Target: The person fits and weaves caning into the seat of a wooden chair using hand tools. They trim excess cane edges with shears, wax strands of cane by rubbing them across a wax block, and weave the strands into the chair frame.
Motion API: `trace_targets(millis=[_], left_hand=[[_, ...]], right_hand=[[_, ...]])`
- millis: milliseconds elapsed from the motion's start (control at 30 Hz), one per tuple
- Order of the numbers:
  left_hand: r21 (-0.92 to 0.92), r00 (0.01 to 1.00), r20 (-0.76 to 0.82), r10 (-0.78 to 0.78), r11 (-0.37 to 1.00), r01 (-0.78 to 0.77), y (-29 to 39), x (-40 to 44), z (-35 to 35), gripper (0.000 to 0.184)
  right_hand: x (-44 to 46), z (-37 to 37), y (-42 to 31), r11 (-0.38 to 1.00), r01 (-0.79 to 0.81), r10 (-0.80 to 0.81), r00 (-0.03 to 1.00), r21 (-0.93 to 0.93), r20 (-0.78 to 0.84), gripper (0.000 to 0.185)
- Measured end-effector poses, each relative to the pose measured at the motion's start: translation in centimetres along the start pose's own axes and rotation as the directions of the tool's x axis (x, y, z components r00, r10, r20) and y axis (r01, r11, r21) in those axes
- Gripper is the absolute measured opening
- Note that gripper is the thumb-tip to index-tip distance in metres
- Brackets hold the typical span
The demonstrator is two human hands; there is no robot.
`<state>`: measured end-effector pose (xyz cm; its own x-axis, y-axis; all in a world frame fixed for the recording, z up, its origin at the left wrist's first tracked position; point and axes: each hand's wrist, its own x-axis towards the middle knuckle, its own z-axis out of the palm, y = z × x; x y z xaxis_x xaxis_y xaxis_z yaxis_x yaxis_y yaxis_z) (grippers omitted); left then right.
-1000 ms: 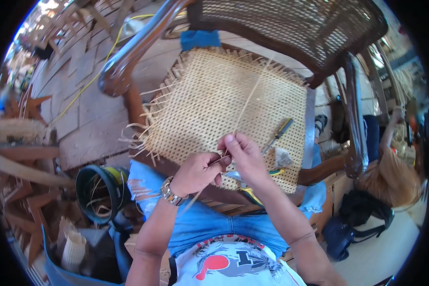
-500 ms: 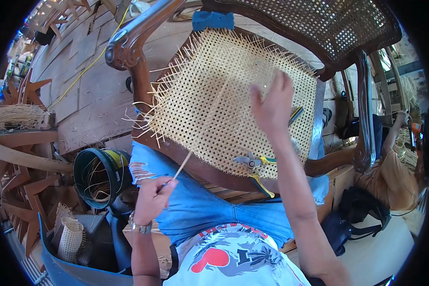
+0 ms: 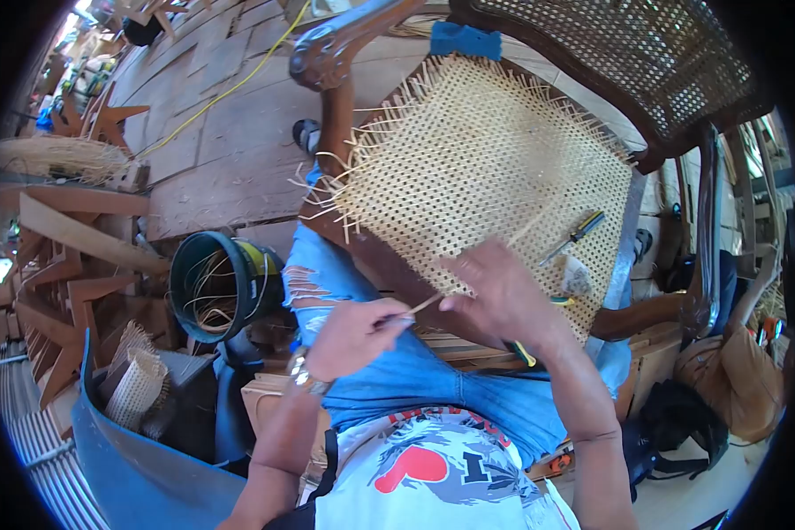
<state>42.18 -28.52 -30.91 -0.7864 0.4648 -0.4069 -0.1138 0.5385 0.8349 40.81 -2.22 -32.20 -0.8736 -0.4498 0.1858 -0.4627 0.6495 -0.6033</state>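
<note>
Across the wooden chair seat lies woven cane webbing (image 3: 468, 168) with frayed strands along its edges. My left hand (image 3: 353, 340), wearing a metal watch, pinches the end of a thin cane strip (image 3: 428, 303) near the front edge of the seat. Beside it my right hand (image 3: 503, 296) is spread over the front of the webbing, fingers apart and slightly blurred. A screwdriver (image 3: 583, 228) and a small clear packet (image 3: 577, 276) lie on the webbing to the right. Pliers (image 3: 521, 353) are mostly hidden beneath my right hand, with a yellow handle showing.
The chair's cane back (image 3: 618, 62) rises at the top right. A green bucket (image 3: 212, 287) of cane strands stands at left, above a blue container (image 3: 141, 468) with rolled webbing (image 3: 137, 389). At right are a black bag (image 3: 680, 420) and another person's arm (image 3: 755, 291).
My right hand has come back from over the webbing toward my left hand. My left hand has moved up and right with the strip. The view has shifted, so the chair appears farther right.
</note>
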Motion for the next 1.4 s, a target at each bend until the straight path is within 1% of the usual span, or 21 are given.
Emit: trace_targets(millis=[33,67,167,200,300,333,433,600,667,700,733,800,833,900,967,1000,1100,1167,1267,1333,1400], left_hand=[[0.0,1.0,0.004,0.015,1.0,-0.015,0.4,-0.1,0.1,0.021],[-0.002,0.999,0.01,0.033,0.999,-0.033,0.7,-0.2,0.2,0.021],[0.078,0.999,-0.017,0.036,0.996,-0.034,-1.2,-1.6,-1.6,0.022],[0.116,0.999,-0.033,0.027,0.993,-0.023,-1.7,-2.0,-2.1,0.022],[0.171,0.999,-0.018,0.031,0.985,-0.027,-1.2,-2.0,-1.2,0.022],[0.141,0.998,0.007,0.063,0.988,-0.064,-0.2,-1.5,-0.1,0.02],[0.041,0.988,0.045,0.147,0.988,-0.149,0.3,-1.3,1.2,0.019],[0.187,0.999,-0.002,0.044,0.981,-0.043,-1.6,-3.5,-1.9,0.018],[0.152,1.0,-0.008,-0.008,0.988,0.01,-1.1,-3.6,-0.9,0.018],[0.126,0.999,0.009,0.042,0.991,-0.043,-0.4,-3.2,0.2,0.018],[0.099,0.995,0.026,0.094,0.99,-0.096,0.5,-2.5,1.8,0.018],[0.111,0.985,0.083,0.149,0.981,-0.157,1.4,-2.1,2.9,0.02],[0.132,0.991,0.07,0.115,0.984,-0.124,1.4,-2.4,2.7,0.02],[0.174,0.998,0.038,0.049,0.983,-0.055,0.7,-3.6,1.4,0.021],[0.186,0.996,0.049,0.074,0.979,-0.082,0.2,-4.0,0.6,0.02],[0.188,0.996,0.053,0.067,0.979,-0.076,0.5,-3.9,0.9,0.02],[0.159,0.991,0.074,0.112,0.98,-0.123,2.1,-2.8,3.3,0.019],[0.194,0.972,0.133,0.192,0.957,-0.215,3.3,-2.1,4.0,0.02],[0.142,0.983,0.084,0.16,0.975,-0.171,2.4,-1.7,2.8,0.02],[0.163,0.987,0.074,0.144,0.975,-0.154,2.5,-1.4,3.1,0.021],[0.153,0.96,0.166,0.227,0.955,-0.253,3.4,-0.4,4.3,0.023]], right_hand=[[-0.2,0.9,-0.8,0.991,-0.007,-0.002,0.997,0.133,0.073,0.017],[-0.7,1.6,-0.8,0.994,0.086,-0.095,0.987,0.067,0.129,0.018],[-2.5,-1.6,0.6,0.994,0.052,-0.048,0.997,-0.094,0.053,0.015],[-3.2,-2.4,1.2,0.989,-0.041,0.054,0.994,-0.142,0.09,0.016],[-3.4,-1.1,-0.9,0.969,0.044,-0.049,0.999,-0.243,-0.015,0.017],[-3.5,0.7,-1.3,0.984,0.074,-0.082,0.996,-0.162,-0.043,0.014],[-4.0,1.6,-2.4,0.996,0.085,-0.078,0.987,-0.04,0.141,0.013],[-7.9,-2.1,0.6,0.976,-0.071,0.08,0.996,-0.203,0.032,0.012],[-7.5,0.4,-0.6,0.987,0.0,-0.022,0.99,-0.16,-0.136,0.014],[-6.8,1.5,-1.7,0.989,0.043,-0.075,0.972,-0.145,-0.223,0.015],[-6.5,1.8,-3.0,0.999,0.053,-0.053,0.993,0.003,-0.103,0.015],[-6.7,1.9,-2.9,0.996,0.073,-0.074,0.997,-0.051,-0.011,0.014],[-6.7,1.7,-2.7,0.993,0.086,-0.083,0.996,-0.08,0.034,0.014],[-8.0,-0.5,-1.4,0.991,0.022,-0.02,1.0,-0.134,0.019,0.015],[-9.0,-1.4,-0.8,0.984,-0.06,0.059,0.998,-0.17,-0.008,0.014],[-9.1,-1.1,-1.1,0.989,-0.017,0.016,1.0,-0.148,-0.003,0.015],[-8.3,1.7,-3.9,0.995,-0.005,0.006,1.0,0.099,-0.01,0.013],[-8.7,1.2,-4.0,1.0,0.003,-0.003,0.998,-0.011,0.058,0.011],[-10.7,-1.5,-2.4,0.992,-0.105,0.108,0.993,-0.063,0.04,0.013],[-10.7,-0.7,-2.8,0.996,-0.087,0.087,0.996,0.003,0.009,0.012],[-10.6,-1.3,-3.0,0.997,-0.081,0.081,0.997,0.0,0.02,0.011]])
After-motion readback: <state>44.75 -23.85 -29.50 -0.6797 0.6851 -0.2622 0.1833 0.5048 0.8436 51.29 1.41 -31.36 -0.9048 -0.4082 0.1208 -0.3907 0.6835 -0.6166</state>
